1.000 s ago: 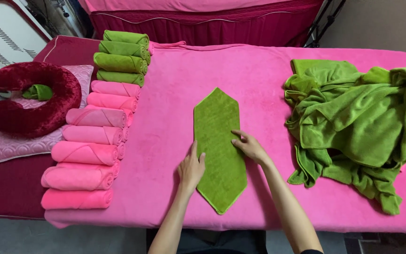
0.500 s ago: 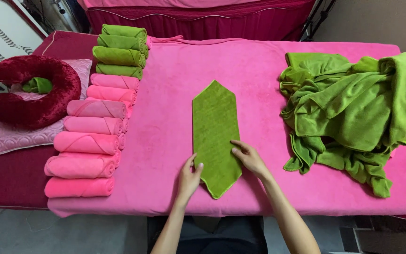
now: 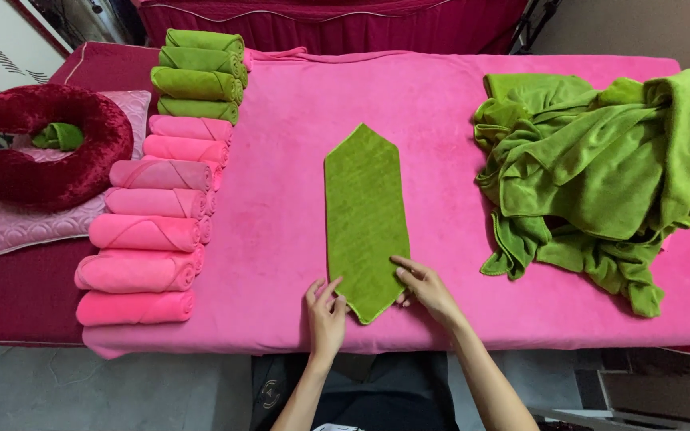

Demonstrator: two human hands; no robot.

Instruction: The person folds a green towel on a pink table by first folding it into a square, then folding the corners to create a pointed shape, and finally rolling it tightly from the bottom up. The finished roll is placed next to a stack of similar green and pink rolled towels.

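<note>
A green towel [image 3: 365, 211] lies flat on the pink-covered table [image 3: 281, 239], folded into a long strip with a point at each end. My left hand [image 3: 325, 307] rests with its fingertips at the left edge of the near point. My right hand [image 3: 425, 289] lies flat on the right edge of that point, fingers spread toward the towel. Neither hand grips the cloth.
A heap of loose green towels [image 3: 600, 175] lies at the right. At the left stand a column of rolled pink towels [image 3: 149, 231] and several rolled green towels [image 3: 197, 76] behind them. Further left, a dark red U-shaped cushion [image 3: 49, 148] sits on a pink pillow.
Both hands slid back along the towel's sides toward its near point. The view shifted slightly.
</note>
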